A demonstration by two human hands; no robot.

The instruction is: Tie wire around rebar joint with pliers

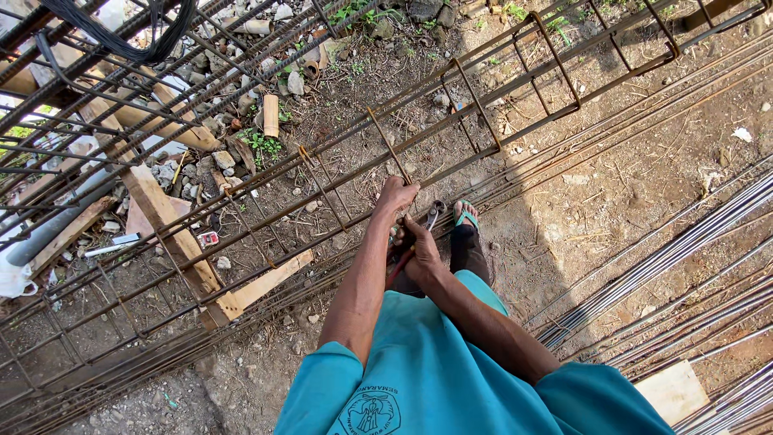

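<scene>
While seen from the head camera: left hand (397, 196) clamped on a long bar of the rebar cage (338, 173), right hand (420, 251) just behind, closed on red-handled pincers (433, 216). Hands close together, nearly touching. Cage's long axis lower left to upper right, directly ahead; left hand nearer.

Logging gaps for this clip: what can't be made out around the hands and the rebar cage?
Head view:
- Left hand: its grip on the rebar cage is hidden by its own back.
- Pincers: handles covered by the right hand; jaws too small to read.
- Tie wire: too thin to see.
- Cage ends: cut off by frame edges.
</scene>
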